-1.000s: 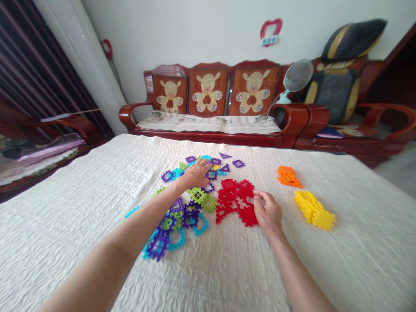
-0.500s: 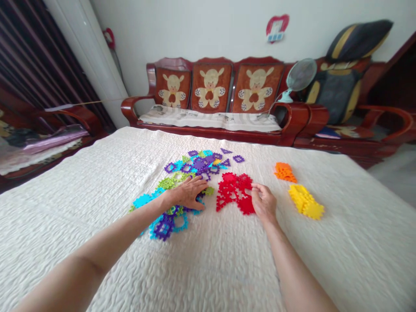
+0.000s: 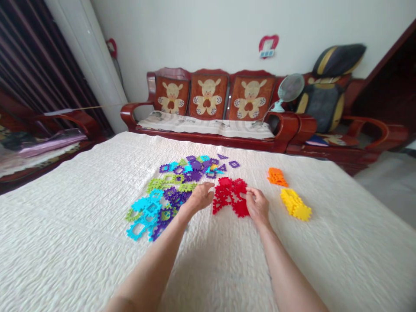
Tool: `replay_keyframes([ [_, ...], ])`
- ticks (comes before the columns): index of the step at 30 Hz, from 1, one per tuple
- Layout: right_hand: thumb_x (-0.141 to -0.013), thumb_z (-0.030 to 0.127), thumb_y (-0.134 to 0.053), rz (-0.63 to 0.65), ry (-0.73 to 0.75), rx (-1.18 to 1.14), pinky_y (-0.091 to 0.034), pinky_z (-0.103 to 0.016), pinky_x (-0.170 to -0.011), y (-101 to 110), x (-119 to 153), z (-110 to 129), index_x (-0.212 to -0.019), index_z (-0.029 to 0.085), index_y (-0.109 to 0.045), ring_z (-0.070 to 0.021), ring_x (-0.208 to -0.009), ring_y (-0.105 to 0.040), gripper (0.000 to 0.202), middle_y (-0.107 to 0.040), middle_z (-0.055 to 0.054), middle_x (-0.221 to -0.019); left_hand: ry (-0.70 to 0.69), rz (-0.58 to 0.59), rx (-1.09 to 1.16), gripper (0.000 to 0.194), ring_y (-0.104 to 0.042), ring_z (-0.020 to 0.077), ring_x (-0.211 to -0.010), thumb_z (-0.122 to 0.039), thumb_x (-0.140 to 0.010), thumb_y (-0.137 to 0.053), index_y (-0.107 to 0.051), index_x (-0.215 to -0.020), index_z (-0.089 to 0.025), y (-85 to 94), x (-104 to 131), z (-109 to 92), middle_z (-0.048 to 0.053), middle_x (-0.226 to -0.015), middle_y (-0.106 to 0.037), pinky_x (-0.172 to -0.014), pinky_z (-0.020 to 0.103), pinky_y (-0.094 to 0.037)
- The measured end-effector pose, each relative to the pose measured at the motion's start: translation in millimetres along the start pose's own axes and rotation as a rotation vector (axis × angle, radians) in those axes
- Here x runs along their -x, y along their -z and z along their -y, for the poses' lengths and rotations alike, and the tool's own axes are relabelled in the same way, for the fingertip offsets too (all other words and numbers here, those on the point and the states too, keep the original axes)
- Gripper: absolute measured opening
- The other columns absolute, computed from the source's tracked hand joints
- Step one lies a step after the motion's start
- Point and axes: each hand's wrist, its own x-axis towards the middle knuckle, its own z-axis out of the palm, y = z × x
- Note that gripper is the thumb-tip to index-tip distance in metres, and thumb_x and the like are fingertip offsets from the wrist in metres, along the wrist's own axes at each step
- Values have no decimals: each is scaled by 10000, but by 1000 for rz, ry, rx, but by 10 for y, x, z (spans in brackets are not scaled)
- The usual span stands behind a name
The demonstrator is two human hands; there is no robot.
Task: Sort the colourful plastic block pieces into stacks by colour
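Observation:
Several red toothed plastic building pieces [image 3: 224, 193] lie in a loose cluster on the white quilted cover [image 3: 214, 268]. At the right edge of this cluster, my right hand [image 3: 257, 206] has its thumb and curled fingers closed on a red piece. My left hand [image 3: 202, 197] is open at the cluster's left side, fingers stretched toward the red pieces. Left of and beneath that hand spread blue pieces [image 3: 139, 229], green pieces [image 3: 156, 185] and purple pieces [image 3: 177, 197]. Further purple pieces [image 3: 195, 173] are heaped beyond it.
On the right lie a small orange stack [image 3: 277, 177] and a yellow stack [image 3: 295, 204] of similar pieces. Behind the covered surface stand a wooden sofa [image 3: 201, 135] with bear cushions, a fan [image 3: 291, 88] and a wooden armchair [image 3: 383, 125].
My left hand has moved off the blue, green and purple pieces, rightward to the red cluster. The blue and purple pieces near it have shifted. My right hand stays by the red pieces.

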Motion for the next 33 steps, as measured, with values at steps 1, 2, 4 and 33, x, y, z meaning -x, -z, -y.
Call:
replay_keyframes([
  [1, -775, 368, -446, -10, -13, -9, -488, -394, -877, -2, -2, -11, -939, 170, -680, -234, -896, -650, 348, -716, -117, -979, 56, -26, 21, 450, -615, 224, -1117, -114, -776, -461, -620, -1196, -127, -102, -14, -23, 128, -1194, -666, -1003, 343, -462],
  [2, -771, 370, -444, -28, -29, -18, -490, -393, -871, -4, -5, -26, -949, 167, -676, -233, -891, -649, 356, -712, -120, -984, 108, -60, 44, 445, -619, 224, -1110, -104, -777, -452, -627, -1186, -130, -192, -33, -33, 124, -1182, -672, -1000, 342, -464],
  [4, -763, 370, -441, -79, -62, -32, -498, -387, -854, -8, -11, -63, -985, 161, -663, -230, -889, -644, 377, -703, -127, -1001, 178, -139, 114, 435, -614, 216, -1117, -110, -799, -437, -622, -1190, -147, -333, -92, -39, 107, -1188, -671, -997, 337, -465],
  [33, -871, 441, -430, 255, -25, 54, -445, -452, -1001, -145, -424, -7, -1140, 202, -608, -242, -1118, -608, 401, -670, -108, -1179, 252, -240, 812, 421, -508, 234, -1255, -339, -919, -352, -597, -1209, -157, -891, -664, -517, 114, -1292, -605, -1120, 421, -336],
])
